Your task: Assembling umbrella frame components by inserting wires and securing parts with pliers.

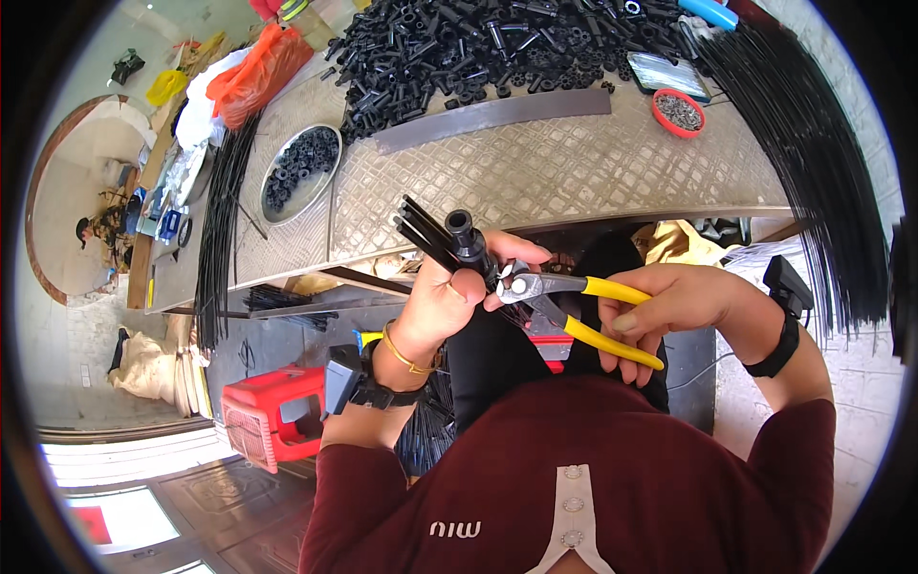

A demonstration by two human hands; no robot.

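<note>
My left hand (457, 287) is closed around a small bundle of thin black rods (424, 232) and a black tubular fitting (463, 234) with a round open end facing up. In my right hand (660, 311) are pliers with yellow handles (612, 290), the handles spread apart with fingers around them. The metal jaws (521, 287) of the pliers meet the fitting's lower end beside my left fingers. What exactly lies between the jaws is too small to make out.
A patterned bench top (535, 163) carries a heap of black fittings (478, 48), a flat metal strip (492, 120), an oval tray (308, 206) of black nuts and a red dish (679, 113) of small metal pieces. Long black rods (813, 143) overhang the right side. A red stool (277, 411) stands lower left.
</note>
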